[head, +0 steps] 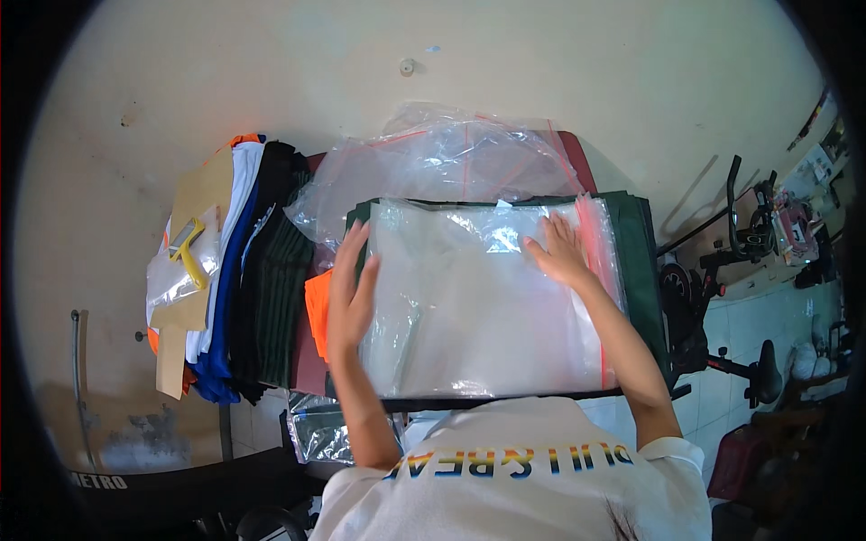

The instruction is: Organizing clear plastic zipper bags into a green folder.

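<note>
A stack of clear plastic bags (446, 304) with red-striped edges on the right lies flat before me, on top of dark green folded fabric (639, 270). My right hand (563, 251) rests palm down on the upper right of the bags, fingers slightly spread, close to the red stripes. At the left edge of the stack is my left hand (352, 291), held edge-on with thumb apart from the fingers; whether it touches the plastic I cannot tell. Neither hand grasps anything.
Loose clear plastic (440, 162) is heaped at the back against the wall. Folded garments (270, 291) are piled at left, with a yellow-handled tape dispenser (191, 253) on a plastic packet. Orange cloth (316, 314) pokes out beside my left hand. An exercise bike (724, 270) stands to the right.
</note>
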